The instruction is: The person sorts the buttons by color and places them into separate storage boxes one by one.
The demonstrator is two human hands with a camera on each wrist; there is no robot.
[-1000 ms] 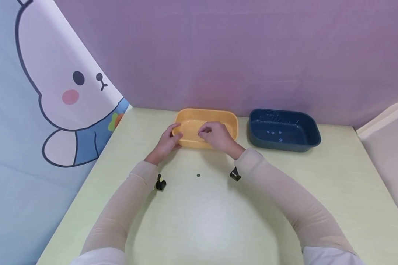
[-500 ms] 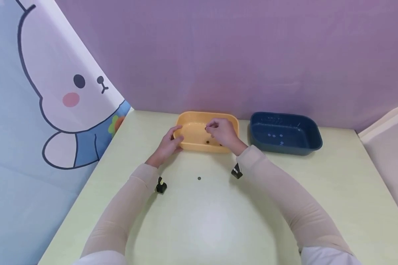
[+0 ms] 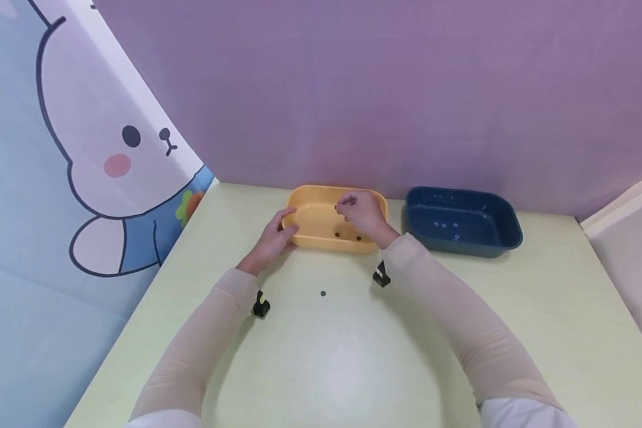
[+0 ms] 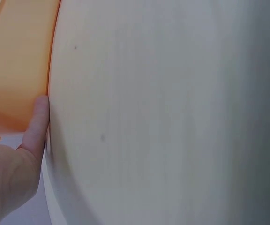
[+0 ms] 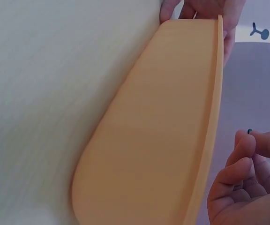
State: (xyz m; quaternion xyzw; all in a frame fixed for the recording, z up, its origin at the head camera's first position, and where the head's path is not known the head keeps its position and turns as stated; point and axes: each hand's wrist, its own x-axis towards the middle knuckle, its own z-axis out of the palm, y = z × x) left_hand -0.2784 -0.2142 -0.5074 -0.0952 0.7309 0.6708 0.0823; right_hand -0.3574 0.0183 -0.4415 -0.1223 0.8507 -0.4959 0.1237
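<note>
My left hand (image 3: 271, 239) grips the left end of a yellow-orange plastic tray (image 3: 315, 242); the right wrist view shows its fingers around that end. Over the tray, my right hand (image 3: 365, 213) pinches a small dark disc (image 5: 250, 131) between thumb and index finger, clear of the tray floor. Two similar dark discs, the left disc (image 3: 337, 235) and the right disc (image 3: 359, 238), lie inside near the front wall. Another dark disc (image 3: 323, 293) lies on the table in front of the tray. Its exact kind is too small to tell.
A dark blue tray (image 3: 505, 241) stands to the right of the yellow one, with several small pale-ringed discs (image 3: 444, 226) on its floor. Behind both trays rises a purple cloth wall (image 3: 353, 89). The pale table (image 3: 299, 368) extends toward me.
My right hand has risen and shifted slightly back and right over the yellow tray, still pinching the disc. Two discs inside have come into view. The left hand keeps its grip; the head view has tilted slightly.
</note>
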